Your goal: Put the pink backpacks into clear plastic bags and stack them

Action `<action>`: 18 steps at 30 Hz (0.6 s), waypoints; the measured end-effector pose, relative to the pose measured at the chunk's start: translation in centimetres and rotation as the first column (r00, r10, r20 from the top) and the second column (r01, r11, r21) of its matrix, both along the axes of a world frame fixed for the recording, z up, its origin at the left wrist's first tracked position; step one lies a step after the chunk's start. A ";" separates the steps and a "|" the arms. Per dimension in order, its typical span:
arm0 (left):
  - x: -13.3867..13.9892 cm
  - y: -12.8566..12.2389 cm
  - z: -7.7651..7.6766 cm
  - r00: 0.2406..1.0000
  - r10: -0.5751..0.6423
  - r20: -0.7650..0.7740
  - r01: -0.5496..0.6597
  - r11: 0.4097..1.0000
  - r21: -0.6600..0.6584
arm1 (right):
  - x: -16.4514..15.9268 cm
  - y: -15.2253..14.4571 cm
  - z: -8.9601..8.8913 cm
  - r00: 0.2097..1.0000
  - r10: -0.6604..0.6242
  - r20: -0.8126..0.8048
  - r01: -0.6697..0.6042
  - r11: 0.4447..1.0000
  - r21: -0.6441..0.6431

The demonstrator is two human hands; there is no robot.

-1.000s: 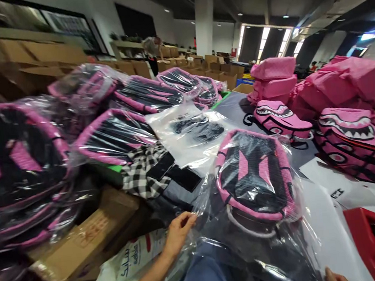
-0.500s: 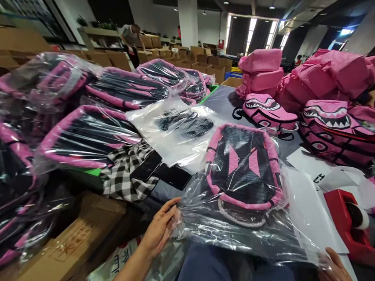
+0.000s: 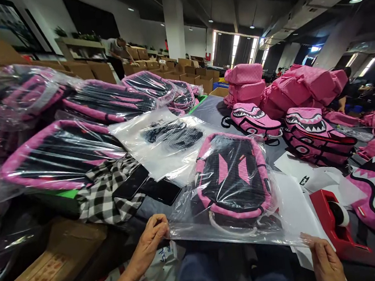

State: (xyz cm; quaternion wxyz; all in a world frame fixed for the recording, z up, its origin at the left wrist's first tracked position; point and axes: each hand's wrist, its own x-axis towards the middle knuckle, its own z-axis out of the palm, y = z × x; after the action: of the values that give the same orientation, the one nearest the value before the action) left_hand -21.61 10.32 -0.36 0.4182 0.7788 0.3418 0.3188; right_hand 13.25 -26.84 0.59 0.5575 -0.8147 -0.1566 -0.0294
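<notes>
A pink and black backpack (image 3: 234, 176) lies on its front inside a clear plastic bag (image 3: 189, 228), at the near edge of the table. My left hand (image 3: 153, 234) pinches the left corner of the bag's near edge. At the opposite corner, my right hand (image 3: 322, 253) has its fingers closed on the same edge. Between both hands the plastic is stretched nearly straight. The backpack's pale strap or cord (image 3: 231, 230) curves out toward me under the film.
Bagged backpacks (image 3: 59, 155) pile up at left. A red tape dispenser (image 3: 334, 219), white papers (image 3: 292, 196) and shark-mouth backpacks (image 3: 316, 134) are at right. Phones (image 3: 161, 190), checkered cloth (image 3: 103, 197) and white plastic bags (image 3: 161, 138) lie leftward. Far back, a person (image 3: 117, 54) leans over boxes.
The loose, wrinkled near edge of the bag is now pulled taut and folded straighter between my hands. My right hand has come up into fuller view. The camera has turned slightly right.
</notes>
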 end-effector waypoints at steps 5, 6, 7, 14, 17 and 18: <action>1.2 1.9 -0.1 0.999 0.013 -0.036 -0.007 0.989 0.151 | 0.1 3.7 -0.6 0.994 -0.099 -0.042 0.098 0.995 -0.029; 1.6 2.2 0.0 0.998 0.008 -0.066 0.003 0.986 0.165 | 0.1 4.4 -0.5 0.991 -0.118 -0.060 0.117 0.993 -0.019; 2.1 2.5 0.1 0.995 0.020 -0.093 -0.003 0.983 0.182 | 0.1 4.9 -0.4 0.988 -0.134 -0.074 0.134 0.991 -0.009; 6.9 -1.2 3.3 0.996 0.077 -0.051 -0.035 0.825 0.564 | 0.1 6.0 0.1 0.989 -0.148 0.004 0.147 0.985 0.086; 9.5 -4.1 4.9 0.973 -0.173 -0.151 0.230 0.735 0.638 | 0.2 5.8 0.1 0.989 -0.144 0.024 0.141 0.984 0.110; 10.2 -4.9 5.3 0.961 -0.210 -0.177 0.275 0.727 0.629 | 0.3 5.7 0.0 0.989 -0.149 0.021 0.146 0.984 0.104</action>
State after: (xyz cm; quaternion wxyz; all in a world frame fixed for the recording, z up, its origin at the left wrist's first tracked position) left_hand -11.45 5.45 4.96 0.1449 0.9269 0.1248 0.3228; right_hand 13.59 -21.15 0.55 0.5923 -0.7941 -0.1019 -0.0901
